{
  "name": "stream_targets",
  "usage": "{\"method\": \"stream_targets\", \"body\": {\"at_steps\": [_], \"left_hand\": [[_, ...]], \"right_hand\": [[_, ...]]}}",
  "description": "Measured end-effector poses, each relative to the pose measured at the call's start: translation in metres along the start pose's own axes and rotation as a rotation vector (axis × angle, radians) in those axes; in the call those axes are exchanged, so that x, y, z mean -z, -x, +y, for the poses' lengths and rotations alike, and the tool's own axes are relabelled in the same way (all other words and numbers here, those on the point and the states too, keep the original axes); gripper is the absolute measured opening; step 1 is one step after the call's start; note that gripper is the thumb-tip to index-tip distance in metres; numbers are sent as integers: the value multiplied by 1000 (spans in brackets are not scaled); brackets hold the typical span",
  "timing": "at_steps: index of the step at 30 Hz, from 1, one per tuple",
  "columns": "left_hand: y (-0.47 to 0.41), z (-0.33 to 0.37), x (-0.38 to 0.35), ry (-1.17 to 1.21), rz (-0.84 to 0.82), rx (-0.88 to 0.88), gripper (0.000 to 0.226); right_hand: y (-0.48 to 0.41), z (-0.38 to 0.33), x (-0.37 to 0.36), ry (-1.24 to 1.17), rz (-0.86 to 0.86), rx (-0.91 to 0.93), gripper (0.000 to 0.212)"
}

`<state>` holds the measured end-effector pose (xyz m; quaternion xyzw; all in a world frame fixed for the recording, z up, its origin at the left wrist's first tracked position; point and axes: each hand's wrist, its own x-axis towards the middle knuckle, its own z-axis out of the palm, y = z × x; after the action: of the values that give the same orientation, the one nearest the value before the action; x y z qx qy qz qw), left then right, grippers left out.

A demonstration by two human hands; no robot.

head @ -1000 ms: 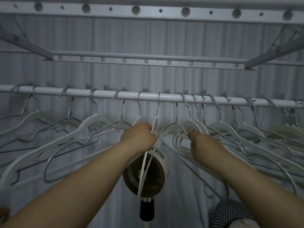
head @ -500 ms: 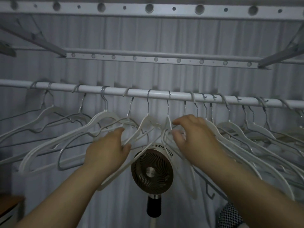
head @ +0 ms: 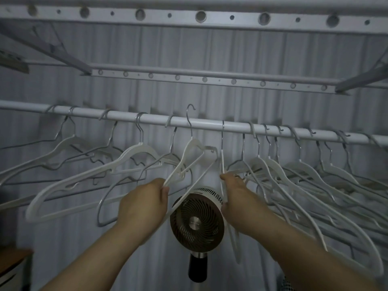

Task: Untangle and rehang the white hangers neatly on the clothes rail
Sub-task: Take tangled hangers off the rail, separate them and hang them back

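Hanger (head: 192, 144) unhooked, hook above rail (head: 210, 123), gripped by left hand (head: 144, 202); second hanger (head: 222, 159) hooked on rail, gripped by right hand (head: 237, 194).

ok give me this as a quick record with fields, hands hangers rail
left hand: grips lifted hanger, its hook raised above the rail
right hand: holds edge-on hanger, hooked on the rail
rail: other hangers crowded and overlapping on the right, looser on the left
behind: fan, between the hands
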<state>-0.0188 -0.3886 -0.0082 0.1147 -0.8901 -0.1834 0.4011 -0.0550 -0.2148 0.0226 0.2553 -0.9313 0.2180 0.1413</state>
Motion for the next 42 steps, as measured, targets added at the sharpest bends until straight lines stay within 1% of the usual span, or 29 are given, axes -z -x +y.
{"method": "stream_targets", "body": {"at_steps": [4,7,11,12,15,16,20,22,24,25,27,28,31,32,34,35,37,38,39,40,41,42], "left_hand": [[3,-1,5,-19,69,-25,21],[11,-4,11,-2,79,-44,27],[30,-12,26,81,105,-30,48],[35,-15,30,97,102,-3,45],[57,-24,46,111,96,75,21],[66,-25,52,110,91,93,18],[101,-33,72,90,65,185,25],[114,-38,80,56,51,206,25],[123,-45,88,56,35,216,26],[127,-49,93,63,20,224,27],[136,-56,103,92,-16,224,27],[139,-59,109,110,-33,215,26],[148,-67,132,154,-87,177,22],[151,-70,140,171,-101,169,22],[158,-79,161,207,-132,157,24],[162,-85,172,228,-147,153,25],[173,-100,192,281,-170,142,22],[179,-108,202,313,-184,129,18],[186,-116,212,344,-204,121,12],[191,-124,222,372,-221,121,6],[197,-130,230,397,-240,125,5],[202,-135,236,417,-254,128,11]], "right_hand": [[2,4,0,26,30,-4,64],[4,7,2,48,32,-1,61],[7,12,2,85,43,4,55],[7,13,2,92,45,2,54],[10,16,-1,112,23,-9,50],[12,16,-3,126,11,-7,50],[20,12,-12,179,-1,18,48],[24,9,-17,260,69,26,50],[30,4,-23,313,203,65,53],[34,0,-26,311,281,104,52],[38,-6,-31,241,445,240,45],[43,-13,-29,213,494,296,41],[58,-35,-23,151,533,455,40],[63,-42,-22,117,527,478,40],[75,-61,-20,30,488,469,41],[80,-69,-23,-37,428,445,44],[90,-87,-30,-209,224,369,51],[96,-98,-34,-302,108,350,48],[102,-109,-37,-390,1,363,38],[108,-119,-40,-441,-101,383,20],[115,-130,-42,-460,-204,404,7],[121,-137,-45,-458,-297,418,14]]}}
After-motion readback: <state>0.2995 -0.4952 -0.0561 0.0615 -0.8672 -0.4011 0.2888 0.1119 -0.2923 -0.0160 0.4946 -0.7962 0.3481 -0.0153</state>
